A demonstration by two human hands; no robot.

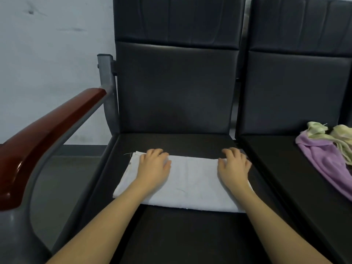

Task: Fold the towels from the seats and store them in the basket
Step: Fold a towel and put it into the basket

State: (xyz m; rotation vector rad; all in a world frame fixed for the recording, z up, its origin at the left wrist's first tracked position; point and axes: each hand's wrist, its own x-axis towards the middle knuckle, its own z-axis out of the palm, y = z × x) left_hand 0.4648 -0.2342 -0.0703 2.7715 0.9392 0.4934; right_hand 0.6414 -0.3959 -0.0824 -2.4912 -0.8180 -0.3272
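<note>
Over on the far left we've got the red-brown armrest (47, 134) of the seat (171, 235), and then our left hand (153, 166) pressing flat on the white towel (182, 185), fingers (163, 155) loosely spread and bent a little at the far edge, grasping nothing. The towel lies folded into a long band across the dark seat cushion, a loose thread trailing off its far left corner. Moving right, our right hand (235, 166) mirrors the left, resting on the towel's right end, fingers relaxed, pressing rather than pinching. We'd say this is a smoothing step between folds. The cloth looks soft, light and limp, so it should sag if lifted by the middle; better to take it at the two short ends or the corners, and bring one end over the other. Further right, on the neighbouring seat (285, 168), a purple towel (323, 161) and a pale yellow-green towel (341, 138) lie crumpled together, not yet folded. No basket is in view from here.
</note>
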